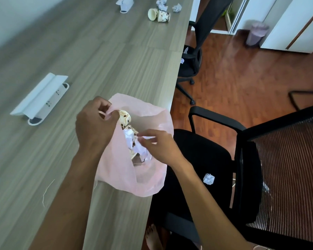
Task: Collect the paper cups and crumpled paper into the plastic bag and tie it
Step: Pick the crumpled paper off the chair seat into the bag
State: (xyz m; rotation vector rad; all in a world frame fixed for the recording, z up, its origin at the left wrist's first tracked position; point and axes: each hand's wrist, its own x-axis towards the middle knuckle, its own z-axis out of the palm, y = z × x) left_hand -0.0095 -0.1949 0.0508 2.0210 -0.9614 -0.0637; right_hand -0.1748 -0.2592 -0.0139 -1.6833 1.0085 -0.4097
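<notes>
Pink bag (121, 170) on the near edge of the surface (65, 51), mouth open, cups (125, 120) and paper (132, 141) inside. Left hand (94, 127), grip pinched on the bag's rim at its far side. Right hand (159, 145), grip closed on the rim over the paper. Two more cups (159, 15) and paper balls (177, 7) far off on the surface; one ball (208, 179) on the chair seat (197, 159)

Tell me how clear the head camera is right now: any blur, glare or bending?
Head view: wide-angle bending curves the table edge; far paper cups and bin are soft; window glare streaks the floor; pink bag and both hands are sharp enough.
</notes>
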